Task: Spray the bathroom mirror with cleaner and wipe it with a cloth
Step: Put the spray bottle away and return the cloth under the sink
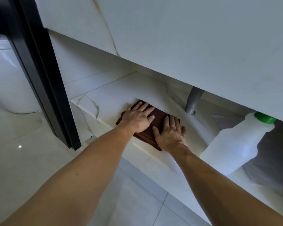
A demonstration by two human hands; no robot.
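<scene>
Both hands lie flat, fingers straight, on the folded brown cloth (155, 119) on the shelf (108, 95) under the vanity, near its front edge. The left hand (137, 118) covers the cloth's far-left end, the right hand (170, 134) its near-right end. The white bottle (235, 144), possibly the cleaner, stands to the right, nearer the right hand. No mirror is visible.

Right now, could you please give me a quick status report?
Left hand and right hand flat on folded brown cloth, on shelf. White bottle right. Nothing blocking.

Two hands, left hand (137, 117) and right hand (170, 133), one brown cloth (158, 116), one white jug (235, 144), one grey pipe (192, 101), one toilet (5, 75)
</scene>
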